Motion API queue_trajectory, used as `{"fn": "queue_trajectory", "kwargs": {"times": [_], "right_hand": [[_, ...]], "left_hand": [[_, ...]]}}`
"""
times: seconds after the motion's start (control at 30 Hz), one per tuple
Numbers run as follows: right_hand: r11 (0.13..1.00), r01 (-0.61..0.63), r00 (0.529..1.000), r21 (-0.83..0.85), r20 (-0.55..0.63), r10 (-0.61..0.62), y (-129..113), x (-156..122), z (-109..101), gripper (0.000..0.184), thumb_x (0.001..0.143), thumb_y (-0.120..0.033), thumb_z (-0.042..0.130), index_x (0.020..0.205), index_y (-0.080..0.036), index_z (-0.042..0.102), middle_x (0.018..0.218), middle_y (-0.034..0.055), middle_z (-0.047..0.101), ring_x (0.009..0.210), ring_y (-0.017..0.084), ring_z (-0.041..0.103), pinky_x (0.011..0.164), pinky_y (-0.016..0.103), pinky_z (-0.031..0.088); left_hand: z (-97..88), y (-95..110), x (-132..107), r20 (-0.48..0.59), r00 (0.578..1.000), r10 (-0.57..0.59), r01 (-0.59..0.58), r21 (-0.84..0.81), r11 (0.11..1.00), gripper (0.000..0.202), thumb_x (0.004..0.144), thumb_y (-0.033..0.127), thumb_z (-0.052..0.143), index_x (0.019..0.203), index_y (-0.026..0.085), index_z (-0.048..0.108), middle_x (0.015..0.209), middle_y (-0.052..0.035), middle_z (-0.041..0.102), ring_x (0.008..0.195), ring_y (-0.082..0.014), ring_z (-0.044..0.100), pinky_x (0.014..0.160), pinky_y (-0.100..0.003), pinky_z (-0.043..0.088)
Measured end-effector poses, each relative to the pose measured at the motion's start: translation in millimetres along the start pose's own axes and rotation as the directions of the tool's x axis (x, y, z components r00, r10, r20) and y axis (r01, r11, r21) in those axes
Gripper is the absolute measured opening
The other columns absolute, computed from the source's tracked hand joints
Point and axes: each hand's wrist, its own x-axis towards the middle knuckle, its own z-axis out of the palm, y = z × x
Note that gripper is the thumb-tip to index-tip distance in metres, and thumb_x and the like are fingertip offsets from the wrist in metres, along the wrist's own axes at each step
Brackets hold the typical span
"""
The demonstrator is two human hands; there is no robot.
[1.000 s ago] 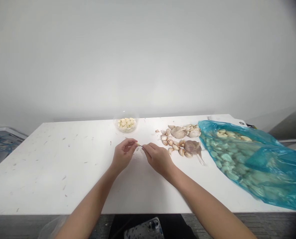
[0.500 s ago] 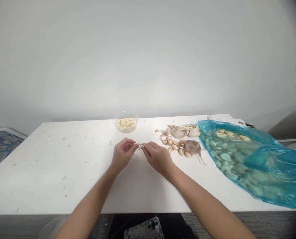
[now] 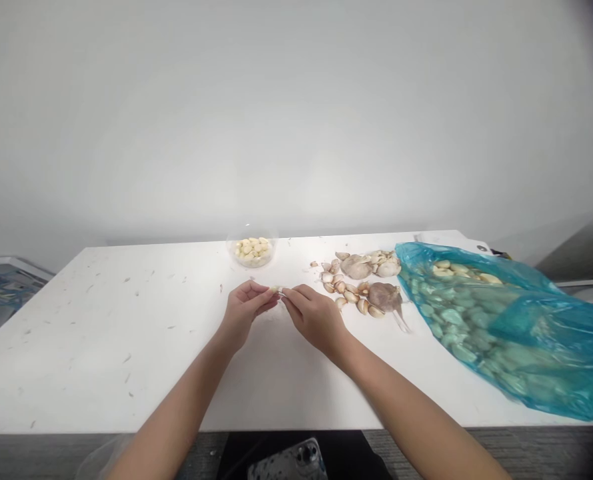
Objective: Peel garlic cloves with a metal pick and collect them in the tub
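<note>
Over the middle of the white table my left hand (image 3: 241, 312) pinches a pale garlic clove (image 3: 275, 289) between thumb and fingertips. Opposite it, my right hand (image 3: 316, 317) is closed on a small thin metal tool (image 3: 281, 292), whose tip meets the clove. Most of the tool is hidden by the fingers, so its exact kind does not show. Behind my hands stands a clear round bowl (image 3: 253, 265) with peeled cloves (image 3: 253, 249) in it. To the right lie unpeeled garlic cloves (image 3: 350, 297) and garlic bulbs (image 3: 385, 296).
A blue plastic bag (image 3: 536, 327) full of garlic covers the table's right side. Bits of garlic skin (image 3: 126, 359) are scattered over the left part of the white table (image 3: 101, 300). Below the front edge, a phone (image 3: 289, 463) rests on my lap. A wall rises behind.
My left hand's fingers have curled in closer under the clove, and its grip has turned slightly. The right hand keeps its place with the metal tool against the clove.
</note>
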Motion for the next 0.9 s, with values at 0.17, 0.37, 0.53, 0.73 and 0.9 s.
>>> {"fn": "queue_trajectory", "kwargs": {"times": [0.17, 0.37, 0.53, 0.73, 0.9], "right_hand": [[1.0, -0.001, 1.0, 0.028, -0.015, 0.002, -0.3, 0.0, 0.8, 0.023, 0.089, -0.021, 0.045, 0.095, -0.016, 0.066, 0.08, 0.0018, 0.061, 0.069, 0.01, 0.059, 0.054, 0.019, 0.038], [0.999, 0.0, 0.999, 0.033, -0.051, 0.001, 0.0, -0.2, 1.3, 0.022, 0.088, -0.019, 0.046, 0.098, -0.015, 0.065, 0.081, 0.0023, 0.062, 0.07, 0.01, 0.059, 0.056, 0.019, 0.04], [0.999, 0.025, 0.998, 0.044, -0.058, -0.022, 0.1, -0.3, 1.3, 0.022, 0.087, -0.017, 0.047, 0.101, -0.014, 0.064, 0.084, 0.0024, 0.062, 0.075, 0.01, 0.06, 0.061, 0.018, 0.043], [1.0, 0.023, 1.0, 0.02, -0.021, -0.022, 1.5, -1.3, 2.6, 0.023, 0.09, -0.019, 0.045, 0.102, -0.015, 0.063, 0.084, 0.0021, 0.063, 0.072, 0.009, 0.06, 0.056, 0.018, 0.041], [1.0, -0.018, 0.999, -0.005, 0.042, 0.018, 2.6, -3.3, 5.5, 0.026, 0.091, -0.018, 0.042, 0.106, -0.016, 0.063, 0.089, 0.0039, 0.064, 0.076, 0.01, 0.061, 0.058, 0.018, 0.041]], "left_hand": [[-1.5, -0.6, 0.1, 0.051, 0.997, -0.062, 0.065, -0.05, 0.997, 0.031, 0.068, 0.028, 0.075, 0.08, 0.01, 0.053, 0.087, -0.0114, 0.067, 0.089, -0.0191, 0.064, 0.093, -0.038, 0.046], [-1.6, -2.3, 1.5, 0.033, 0.996, -0.08, 0.082, -0.046, 0.996, 0.031, 0.065, 0.027, 0.076, 0.079, 0.01, 0.054, 0.08, -0.0079, 0.066, 0.082, -0.015, 0.063, 0.09, -0.033, 0.047], [0.5, -1.5, 1.0, -0.018, 0.998, -0.061, 0.06, -0.012, 0.998, 0.032, 0.064, 0.029, 0.077, 0.078, 0.01, 0.055, 0.077, -0.0066, 0.065, 0.076, -0.0131, 0.062, 0.087, -0.032, 0.048], [1.6, -2.2, -0.5, -0.019, 1.0, -0.004, 0.005, 0.056, 0.998, 0.032, 0.062, 0.029, 0.078, 0.075, 0.01, 0.056, 0.071, -0.0064, 0.064, 0.074, -0.0145, 0.062, 0.084, -0.033, 0.049], [1.5, -3.2, -0.9, -0.019, 1.0, 0.015, -0.013, 0.078, 0.997, 0.031, 0.062, 0.029, 0.077, 0.075, 0.01, 0.057, 0.072, -0.0068, 0.064, 0.075, -0.0151, 0.062, 0.086, -0.034, 0.049]]}}
